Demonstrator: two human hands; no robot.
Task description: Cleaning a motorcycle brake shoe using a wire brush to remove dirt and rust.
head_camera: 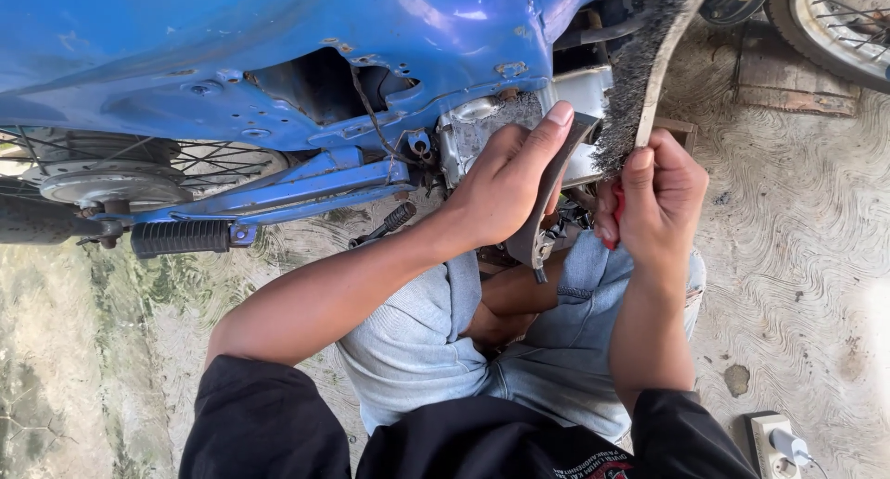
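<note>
I crouch beside a blue motorbike lying sideways across the top of the view. My left hand grips a dark curved metal lever by the grey engine case. My right hand is closed on the red handle of a wire brush, whose dark bristles rest against the engine case near the lever's upper end.
A black footpeg and spoked rear wheel are at left. Another spoked wheel is at top right. A white power strip with a plug lies on the patterned concrete floor at bottom right. My knees fill the centre.
</note>
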